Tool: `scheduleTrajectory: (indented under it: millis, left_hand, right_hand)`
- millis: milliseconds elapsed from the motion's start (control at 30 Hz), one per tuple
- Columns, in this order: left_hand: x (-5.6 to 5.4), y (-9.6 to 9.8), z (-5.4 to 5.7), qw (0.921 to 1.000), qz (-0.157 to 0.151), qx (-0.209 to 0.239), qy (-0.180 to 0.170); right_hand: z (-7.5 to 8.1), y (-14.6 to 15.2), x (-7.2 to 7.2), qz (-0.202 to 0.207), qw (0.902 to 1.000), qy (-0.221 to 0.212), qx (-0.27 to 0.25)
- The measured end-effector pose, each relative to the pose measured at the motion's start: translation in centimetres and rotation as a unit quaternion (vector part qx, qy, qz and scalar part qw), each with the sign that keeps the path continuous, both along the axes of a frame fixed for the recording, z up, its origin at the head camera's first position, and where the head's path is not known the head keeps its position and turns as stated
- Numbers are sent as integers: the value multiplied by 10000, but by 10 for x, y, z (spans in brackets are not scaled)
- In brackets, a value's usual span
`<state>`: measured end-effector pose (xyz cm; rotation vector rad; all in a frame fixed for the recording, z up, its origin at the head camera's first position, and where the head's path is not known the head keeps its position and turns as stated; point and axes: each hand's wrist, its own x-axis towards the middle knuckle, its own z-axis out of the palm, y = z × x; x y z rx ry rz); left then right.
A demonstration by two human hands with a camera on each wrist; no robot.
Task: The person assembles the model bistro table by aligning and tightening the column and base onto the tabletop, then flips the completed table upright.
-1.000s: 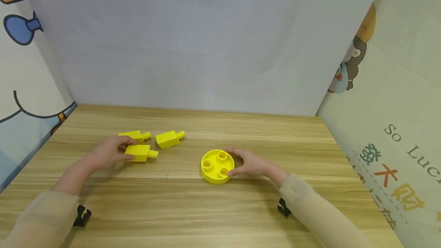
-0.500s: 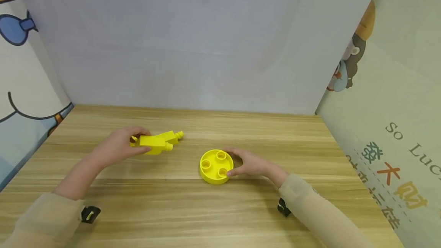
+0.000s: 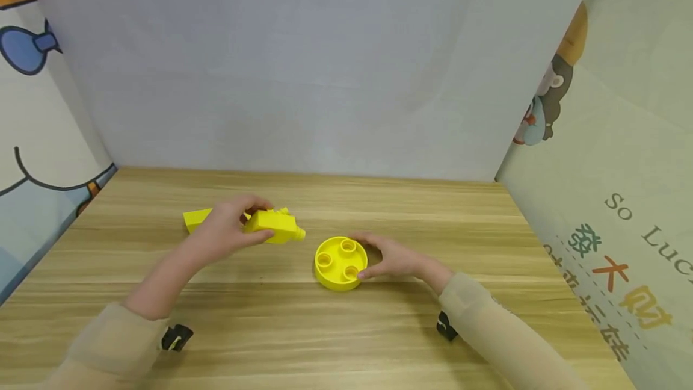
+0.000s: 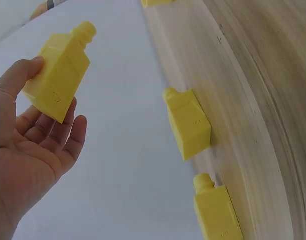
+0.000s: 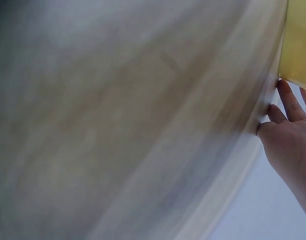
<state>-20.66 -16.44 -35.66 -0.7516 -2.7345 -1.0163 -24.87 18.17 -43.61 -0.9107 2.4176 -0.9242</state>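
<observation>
My left hand (image 3: 230, 227) pinches a yellow bottle-shaped block with a ridged neck (image 4: 60, 75) between thumb and fingers. It is lifted off the table, its neck pointing right in the head view. Two like bottle-shaped blocks lie on the table; in the left wrist view one block (image 4: 190, 125) is above the other block (image 4: 218, 215). In the head view, my left hand partly hides them. My right hand (image 3: 395, 256) grips the right rim of a round yellow base (image 3: 337, 262) with three ring-shaped sockets. That base sits on the table.
The wood-grain table (image 3: 325, 342) ends at a pale grey cloth (image 3: 303, 77) at the back. Printed cartoon panels stand on both sides, with a lettered panel (image 3: 622, 167) at right. A black wrist piece (image 3: 177, 337) hangs under the left sleeve.
My left hand has picked up the nearest bottle-shaped block and carried it right, toward the round base. My right hand has stayed at the base's rim.
</observation>
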Motion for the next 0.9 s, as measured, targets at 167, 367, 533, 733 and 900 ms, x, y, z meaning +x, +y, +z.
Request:
scheduleTrajectory:
  millis: [167, 367, 533, 733, 900]
  left_hand:
    - [-2, 17, -2, 9996, -63, 134, 226]
    - [-4, 34, -8, 9988, -65, 248, 415]
    - [-6, 45, -16, 9983, -68, 432, 392]
    - [-8, 55, -24, 9973, -293, 607, 285]
    - [-10, 61, -30, 9964, -570, 585, 226]
  right_hand:
    - [2, 0, 1, 10, 10000, -1, 24]
    - [6, -1, 3, -1, 10000, -72, 45]
    - [6, -2, 3, -37, 9999, -26, 98]
    - [8, -2, 6, -84, 9997, -26, 226]
    - [9, -2, 9, -112, 9996, 11, 274]
